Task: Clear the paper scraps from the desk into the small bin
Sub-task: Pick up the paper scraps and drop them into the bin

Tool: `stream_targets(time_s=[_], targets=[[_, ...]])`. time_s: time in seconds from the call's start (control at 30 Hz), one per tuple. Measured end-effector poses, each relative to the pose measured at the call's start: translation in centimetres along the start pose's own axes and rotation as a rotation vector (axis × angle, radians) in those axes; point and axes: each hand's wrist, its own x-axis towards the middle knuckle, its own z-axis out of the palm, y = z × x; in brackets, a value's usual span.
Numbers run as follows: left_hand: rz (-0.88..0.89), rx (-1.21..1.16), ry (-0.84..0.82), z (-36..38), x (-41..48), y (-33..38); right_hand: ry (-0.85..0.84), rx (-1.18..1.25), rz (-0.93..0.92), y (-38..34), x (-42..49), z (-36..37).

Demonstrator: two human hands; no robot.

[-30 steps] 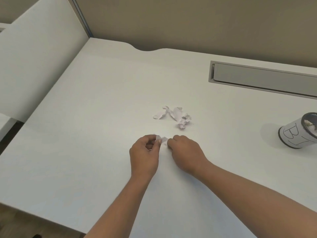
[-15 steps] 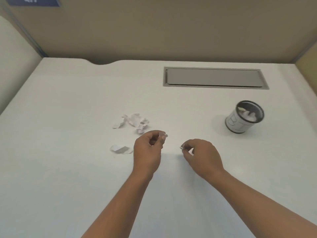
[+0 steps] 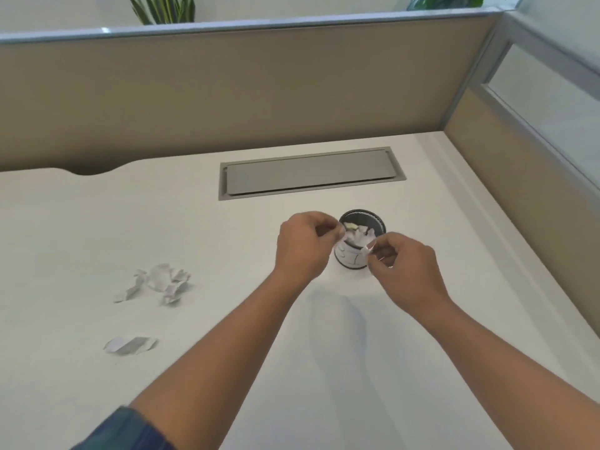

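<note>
Here, both hands are at the small bin (image 3: 349, 259), which stands upright on the white worktop (image 3: 227, 319) near the grey cable hatch (image 3: 311, 173); the left hand (image 3: 303, 246), fingers curled, pinches a tiny scrap (image 3: 341, 236) at the bin's rim; the right hand (image 3: 407, 271) pinches a white shred (image 3: 368, 250) by its near side; crumpled paper (image 3: 358, 237) sits inside; a crumpled cluster (image 3: 160, 280) and a flat scrap (image 3: 130, 345) lie well apart, leftward.
</note>
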Motion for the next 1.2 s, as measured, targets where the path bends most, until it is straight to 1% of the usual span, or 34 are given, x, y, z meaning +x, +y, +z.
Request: stream_targets(time_s=[0.1, 0.2, 0.3, 0.4, 0.47, 0.53, 0.63, 0.77, 0.9, 1.0, 1.07, 1.2], targets=[[0.023, 0.126, -0.030, 2.0, 3.1, 1.2, 0.014, -0.033, -0.002, 0.5, 2.4, -1.2], [0.007, 0.300, -0.112, 3.7, 5.4, 1.6, 0.001, -0.085, -0.017, 1.1, 4.8, -1.5], [-0.032, 0.482, -0.167, 4.8, 7.1, 1.6, -0.085, -0.165, -0.021, 1.4, 7.0, -1.3], [-0.044, 0.605, -0.190, 5.6, 8.4, 1.7, -0.184, -0.299, -0.042, 1.3, 8.6, -0.9], [-0.029, 0.677, -0.165, 6.1, 9.0, 1.6, -0.237, -0.398, -0.043, 0.8, 9.4, -0.6], [0.007, 0.720, -0.098, 6.5, 9.5, 1.2, -0.276, -0.509, -0.053, 0.4, 10.1, -0.1], [-0.016, 0.749, -0.061, 6.6, 10.1, 0.5, -0.303, -0.637, -0.104, -0.2, 10.8, 0.7], [-0.117, 0.789, -0.115, 6.7, 10.4, -0.2, -0.326, -0.779, -0.163, -0.6, 11.0, 1.9], [-0.125, 0.732, -0.072, 7.3, 10.1, -0.7, -0.327, -0.895, -0.238, -0.7, 10.9, 2.7], [-0.092, 0.685, -0.014, 7.8, 9.6, -0.8, -0.342, -0.928, -0.262, -1.0, 11.0, 2.9], [-0.077, 0.654, -0.015, 7.9, 9.4, -0.9, -0.363, -0.935, -0.253, -1.2, 11.0, 2.7], [-0.092, 0.543, -0.135, 7.1, 9.4, -1.1, -0.411, -0.837, -0.169, -1.3, 11.1, 1.7]])
